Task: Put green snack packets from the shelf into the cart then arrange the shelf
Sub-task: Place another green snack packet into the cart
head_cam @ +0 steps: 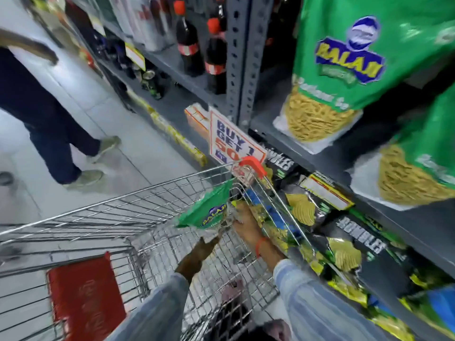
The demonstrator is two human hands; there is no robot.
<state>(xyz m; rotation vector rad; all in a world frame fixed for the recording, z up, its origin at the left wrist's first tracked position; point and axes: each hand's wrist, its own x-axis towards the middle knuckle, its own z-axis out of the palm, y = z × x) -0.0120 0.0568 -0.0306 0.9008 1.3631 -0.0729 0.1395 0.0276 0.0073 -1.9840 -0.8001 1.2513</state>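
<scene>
A green snack packet (206, 210) is held low inside the wire cart (103, 212), near its front right corner. The right hand (243, 222) is placed at the packet's right edge, and its fingers seem closed on that edge, although motion blur makes the exact grip hard to read. The left hand (209, 242) is seen under the packet, at its lower side; whether its fingers are closed on the packet or only touching it cannot be told. Both forearms are covered by light blue striped sleeves, and an orange thread is worn on the right wrist.

On the shelf (307, 141) at the right, 2 more green packets (344, 70) of the same brand are standing, with yellow snack visible through the clear lower part. Below them, dark packets of ridged chips (307, 205) are lying on a lower shelf, just beside the cart. A "BUY 1 GET 1" sign (234, 141) is fixed at the shelf post, behind the cart's red corner. Dark drink bottles (189, 43) with red caps are standing further left. A second person's legs (49, 124) are seen on the floor at the left. A red flap (83, 299) is seen at the near end of the cart.
</scene>
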